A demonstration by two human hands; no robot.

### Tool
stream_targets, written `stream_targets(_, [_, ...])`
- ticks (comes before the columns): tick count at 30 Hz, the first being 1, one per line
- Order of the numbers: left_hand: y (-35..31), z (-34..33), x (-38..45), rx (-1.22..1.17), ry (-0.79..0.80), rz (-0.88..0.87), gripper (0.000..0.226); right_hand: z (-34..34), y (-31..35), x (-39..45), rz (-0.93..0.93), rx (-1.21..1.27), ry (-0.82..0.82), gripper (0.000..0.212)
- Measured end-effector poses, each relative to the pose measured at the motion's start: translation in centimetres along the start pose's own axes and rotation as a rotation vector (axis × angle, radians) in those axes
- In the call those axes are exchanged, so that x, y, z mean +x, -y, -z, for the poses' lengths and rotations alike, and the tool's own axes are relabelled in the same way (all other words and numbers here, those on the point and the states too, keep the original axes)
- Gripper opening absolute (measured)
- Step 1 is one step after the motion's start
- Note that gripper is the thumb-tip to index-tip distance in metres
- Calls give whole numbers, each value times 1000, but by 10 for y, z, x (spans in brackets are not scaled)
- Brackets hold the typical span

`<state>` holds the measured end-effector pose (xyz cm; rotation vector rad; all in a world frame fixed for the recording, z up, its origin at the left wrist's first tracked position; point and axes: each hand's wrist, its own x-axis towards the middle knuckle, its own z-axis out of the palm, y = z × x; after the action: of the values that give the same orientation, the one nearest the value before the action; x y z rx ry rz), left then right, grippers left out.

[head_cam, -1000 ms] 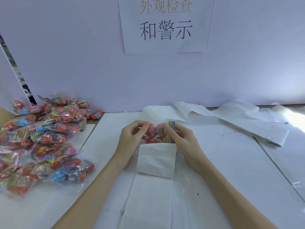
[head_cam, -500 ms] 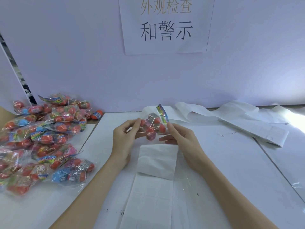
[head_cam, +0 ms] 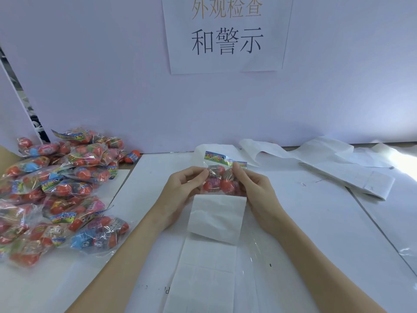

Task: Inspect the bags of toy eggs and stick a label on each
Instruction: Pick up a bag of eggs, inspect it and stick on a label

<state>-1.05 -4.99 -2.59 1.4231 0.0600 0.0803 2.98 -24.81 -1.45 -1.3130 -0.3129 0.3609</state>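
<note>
The one camera sits on my head, looking forward and down at the table (head_cam: 304,222) from close range. My forearms enter from the bottom edge, my hands meet at mid-frame, the wall (head_cam: 112,75) fills the upper half. Wide-angle lens; no second view to overlap.

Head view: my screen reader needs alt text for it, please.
Both hands, left hand and right hand, hold a bag of toy eggs above a label strip on the table. A pile of bags lies left.
</note>
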Motion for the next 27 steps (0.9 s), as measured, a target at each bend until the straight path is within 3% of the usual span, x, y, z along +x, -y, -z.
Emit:
stream_targets(7, [3,-5,3,24,-141,-111,23,-1,-6,4,9,-54,-23,53])
stream_targets(11, [6,-2,6,4,-260,-136,28,0,-5,5,55,-188,25,33])
stream_targets(23, [8,2,6,30,-128,-142,37,9,-10,10,71,-133,-22,32])
stream_targets(26, [7,1,8,18,-168,-137,31,7,-8,10,53,-88,-12,26])
stream_targets(27, [7,1,8,5,-193,-135,26,9,-7,10,25,-76,12,35])
